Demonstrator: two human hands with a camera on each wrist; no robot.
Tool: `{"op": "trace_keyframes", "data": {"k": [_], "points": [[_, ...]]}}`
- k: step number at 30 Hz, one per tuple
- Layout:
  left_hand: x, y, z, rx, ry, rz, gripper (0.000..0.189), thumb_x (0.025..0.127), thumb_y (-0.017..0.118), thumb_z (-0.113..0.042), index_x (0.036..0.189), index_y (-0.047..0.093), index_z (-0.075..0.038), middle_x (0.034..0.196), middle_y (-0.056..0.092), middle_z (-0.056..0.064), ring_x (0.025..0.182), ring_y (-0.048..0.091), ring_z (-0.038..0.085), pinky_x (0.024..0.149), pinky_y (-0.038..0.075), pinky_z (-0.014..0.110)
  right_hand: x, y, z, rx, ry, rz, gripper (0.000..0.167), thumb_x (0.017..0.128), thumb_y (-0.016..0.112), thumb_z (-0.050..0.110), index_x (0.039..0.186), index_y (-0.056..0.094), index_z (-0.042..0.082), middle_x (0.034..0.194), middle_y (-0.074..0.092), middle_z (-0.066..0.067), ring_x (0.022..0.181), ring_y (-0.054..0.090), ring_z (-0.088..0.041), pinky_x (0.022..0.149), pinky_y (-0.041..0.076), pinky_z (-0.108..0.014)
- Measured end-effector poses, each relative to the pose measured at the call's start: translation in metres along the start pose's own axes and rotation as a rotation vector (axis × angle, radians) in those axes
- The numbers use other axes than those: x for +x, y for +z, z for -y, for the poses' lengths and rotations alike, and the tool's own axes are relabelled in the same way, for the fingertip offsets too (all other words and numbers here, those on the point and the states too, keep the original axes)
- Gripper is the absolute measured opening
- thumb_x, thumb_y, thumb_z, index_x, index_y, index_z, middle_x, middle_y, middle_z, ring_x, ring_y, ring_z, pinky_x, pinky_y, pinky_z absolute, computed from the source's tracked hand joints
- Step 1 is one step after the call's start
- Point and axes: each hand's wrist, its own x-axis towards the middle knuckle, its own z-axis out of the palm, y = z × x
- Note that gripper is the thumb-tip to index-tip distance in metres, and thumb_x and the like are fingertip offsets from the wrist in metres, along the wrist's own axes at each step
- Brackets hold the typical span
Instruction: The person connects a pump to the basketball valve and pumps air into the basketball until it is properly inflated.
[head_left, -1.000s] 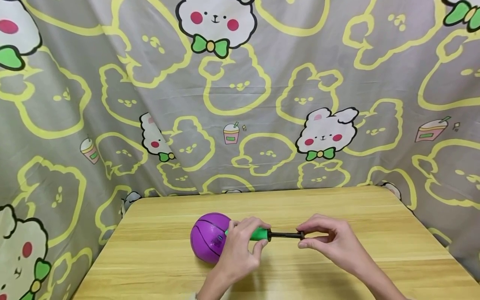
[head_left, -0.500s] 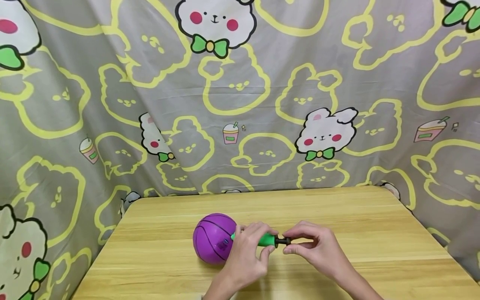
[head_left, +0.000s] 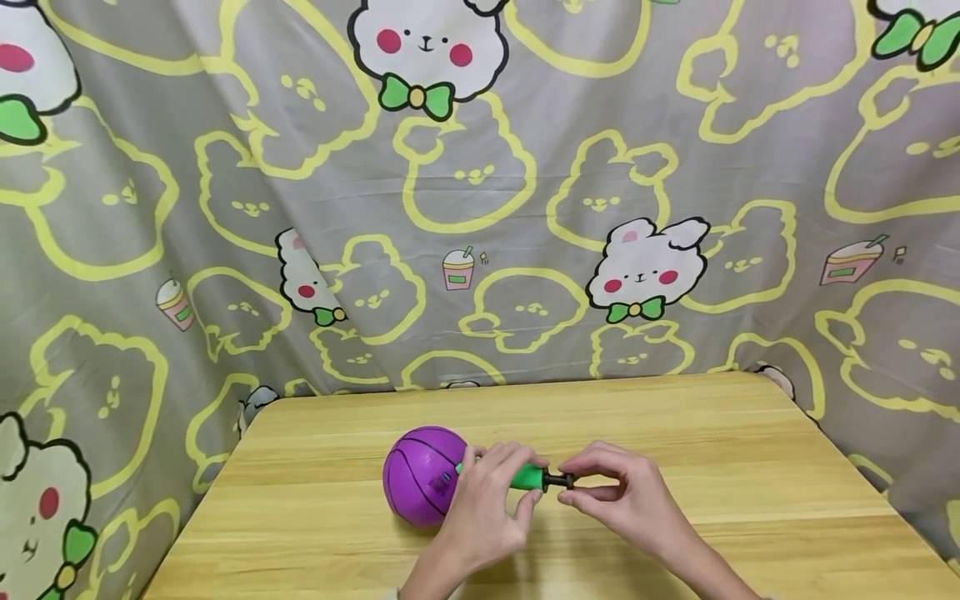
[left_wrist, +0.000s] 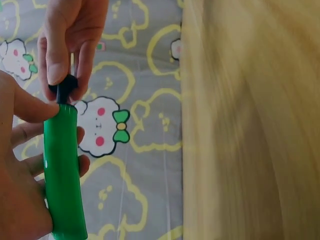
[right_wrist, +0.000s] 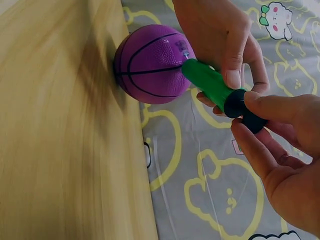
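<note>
A small purple basketball point(head_left: 422, 479) with black lines sits on the wooden table, left of both hands. Against its right side is the tip of a green hand pump point(right_wrist: 207, 82), held level above the tabletop. My left hand point(head_left: 487, 508) grips the green barrel, thumb on the near side and fingers over the far side. My right hand point(head_left: 626, 496) pinches the black handle point(right_wrist: 253, 119) between thumb and fingers. Only a short length of black rod point(left_wrist: 65, 92) shows between barrel and handle. In the right wrist view, the pump's nozzle end meets the ball near its printed mark.
The light wooden table point(head_left: 300, 442) stretches under the ball and hands. A grey curtain point(head_left: 525, 208) printed with yellow outlines and white bunnies hangs behind the table's far edge and along its sides.
My right hand has moved left and pushed the black handle in, so the long exposed rod has become short. My left hand still grips the barrel, and the ball has barely shifted.
</note>
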Motion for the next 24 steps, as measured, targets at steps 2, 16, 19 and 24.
{"op": "trace_keyframes", "data": {"k": [2,16,19,24], "points": [[0.000,-0.001,0.002,0.007,-0.003,0.003,0.034,0.080,0.079,-0.018,0.112,0.068,-0.023,0.110,0.068,-0.012,0.104,0.063,0.007,0.089,0.039,0.041,0.000,-0.001,0.000,0.007,0.002,0.002,0.022,0.084,0.082,0.001,0.105,0.074,0.003,0.101,0.070,-0.012,0.096,0.073,-0.021,0.072,0.060,-0.036],[0.001,-0.013,0.017,0.016,-0.045,-0.031,0.033,0.080,0.079,-0.019,0.111,0.068,-0.026,0.111,0.068,-0.013,0.107,0.064,0.007,0.090,0.039,0.043,0.001,-0.022,0.003,-0.025,0.003,-0.006,0.025,0.082,0.081,-0.006,0.104,0.073,0.003,0.102,0.068,-0.014,0.094,0.071,-0.020,0.073,0.060,-0.037],[0.002,-0.015,0.021,0.012,-0.043,-0.047,0.033,0.081,0.079,-0.018,0.111,0.068,-0.026,0.111,0.069,-0.012,0.107,0.064,0.007,0.090,0.039,0.043,0.002,-0.029,0.005,-0.029,0.017,0.002,0.024,0.083,0.081,-0.005,0.104,0.073,0.003,0.102,0.068,-0.015,0.095,0.071,-0.020,0.073,0.060,-0.037],[0.002,-0.020,0.024,-0.012,-0.057,-0.057,0.033,0.082,0.078,-0.017,0.112,0.068,-0.025,0.112,0.069,-0.013,0.107,0.064,0.007,0.091,0.039,0.043,0.002,-0.042,0.010,-0.040,0.038,0.015,0.023,0.084,0.080,-0.002,0.105,0.073,0.004,0.103,0.069,-0.012,0.097,0.070,-0.020,0.073,0.060,-0.038]]}}
